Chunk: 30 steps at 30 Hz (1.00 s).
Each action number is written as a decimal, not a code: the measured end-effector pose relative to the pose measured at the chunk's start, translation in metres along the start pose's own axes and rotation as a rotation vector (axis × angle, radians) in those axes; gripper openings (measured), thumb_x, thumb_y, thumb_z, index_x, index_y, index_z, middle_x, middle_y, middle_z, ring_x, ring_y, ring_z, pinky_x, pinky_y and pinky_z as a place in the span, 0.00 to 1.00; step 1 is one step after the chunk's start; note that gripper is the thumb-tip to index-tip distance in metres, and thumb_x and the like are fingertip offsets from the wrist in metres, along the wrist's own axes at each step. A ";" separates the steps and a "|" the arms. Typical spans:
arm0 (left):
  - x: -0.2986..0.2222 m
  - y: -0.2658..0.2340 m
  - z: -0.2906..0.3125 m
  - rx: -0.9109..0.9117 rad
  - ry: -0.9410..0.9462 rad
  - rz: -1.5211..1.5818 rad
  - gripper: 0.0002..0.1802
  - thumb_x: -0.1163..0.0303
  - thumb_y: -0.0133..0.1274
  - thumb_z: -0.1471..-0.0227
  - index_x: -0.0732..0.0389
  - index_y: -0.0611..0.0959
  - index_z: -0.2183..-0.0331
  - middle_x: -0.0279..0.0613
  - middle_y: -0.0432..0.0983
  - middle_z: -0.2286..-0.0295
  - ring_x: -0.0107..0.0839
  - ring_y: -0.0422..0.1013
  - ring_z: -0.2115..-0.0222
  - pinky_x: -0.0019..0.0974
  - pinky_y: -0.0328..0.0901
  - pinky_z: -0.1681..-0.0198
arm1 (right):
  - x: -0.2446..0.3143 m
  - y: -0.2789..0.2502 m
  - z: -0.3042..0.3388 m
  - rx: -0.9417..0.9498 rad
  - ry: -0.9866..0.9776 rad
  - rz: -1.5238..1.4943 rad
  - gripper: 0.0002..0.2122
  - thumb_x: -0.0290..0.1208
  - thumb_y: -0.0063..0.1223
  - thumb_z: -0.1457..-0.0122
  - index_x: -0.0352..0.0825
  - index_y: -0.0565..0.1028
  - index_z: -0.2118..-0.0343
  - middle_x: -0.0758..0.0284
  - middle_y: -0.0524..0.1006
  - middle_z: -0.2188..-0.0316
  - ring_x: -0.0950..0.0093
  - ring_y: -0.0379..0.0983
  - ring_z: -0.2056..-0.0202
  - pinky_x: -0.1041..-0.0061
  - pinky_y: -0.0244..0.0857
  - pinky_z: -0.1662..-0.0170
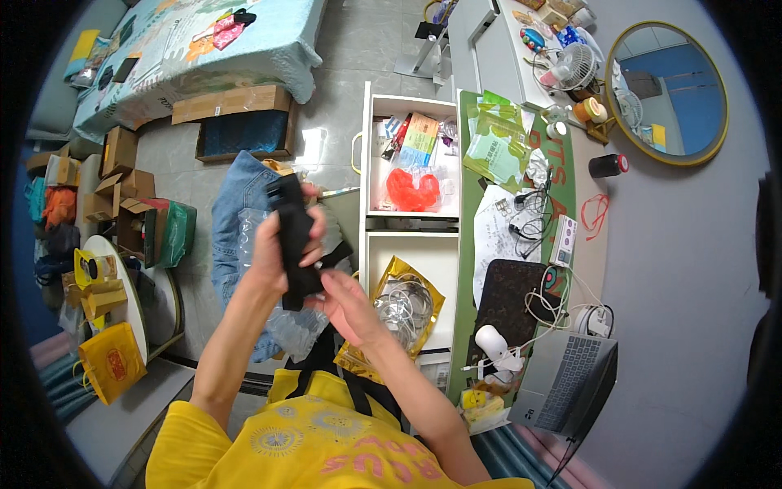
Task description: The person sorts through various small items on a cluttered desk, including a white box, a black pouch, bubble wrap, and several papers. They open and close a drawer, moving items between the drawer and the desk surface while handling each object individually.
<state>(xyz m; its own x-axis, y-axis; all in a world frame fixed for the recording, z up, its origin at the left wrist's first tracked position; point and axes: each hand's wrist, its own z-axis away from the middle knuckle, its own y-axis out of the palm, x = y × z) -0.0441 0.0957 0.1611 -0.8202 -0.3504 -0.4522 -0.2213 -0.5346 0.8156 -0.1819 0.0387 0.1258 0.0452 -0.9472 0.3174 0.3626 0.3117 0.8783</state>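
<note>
A long black bundle (295, 236), which looks like folded fabric with a short strap sticking out at its side, is held up in front of me. My left hand (271, 259) is wrapped round its middle, thumb on one side and fingers on the other. The fingers of my right hand (350, 311) are closed at its lower end, near the strap; part of their grip is hidden. Beneath the hands are blue denim (230, 208) and clear plastic wrapping (297, 330). Just right of my right hand, a gold foil bag (436, 300) with pale coiled cords lies in an open drawer (444, 248).
A second open drawer (450, 167) holds a red plastic bag (413, 189) and packets. On the desk to the right are a laptop (558, 379), green packets (497, 147), cables and a white mouse (491, 342). Cardboard boxes (120, 151) stand left, near the bed (277, 49).
</note>
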 end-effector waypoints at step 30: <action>0.050 -0.074 0.055 -0.388 -0.099 -2.019 0.28 0.83 0.48 0.63 0.68 0.62 0.56 0.58 0.63 0.66 0.55 0.64 0.64 0.46 0.62 0.61 | 0.147 -0.222 -0.137 -0.822 0.148 2.226 0.15 0.41 0.50 0.50 0.35 0.76 0.65 0.56 0.61 0.49 0.61 0.57 0.48 0.57 0.56 0.49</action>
<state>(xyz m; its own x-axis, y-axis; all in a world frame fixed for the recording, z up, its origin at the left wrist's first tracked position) -0.0981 0.1602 0.0979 0.3645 0.8437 -0.3941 -0.5672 -0.1344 -0.8125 -0.1280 -0.1803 -0.0721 0.7568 0.6343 0.1578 -0.1611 0.4150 -0.8955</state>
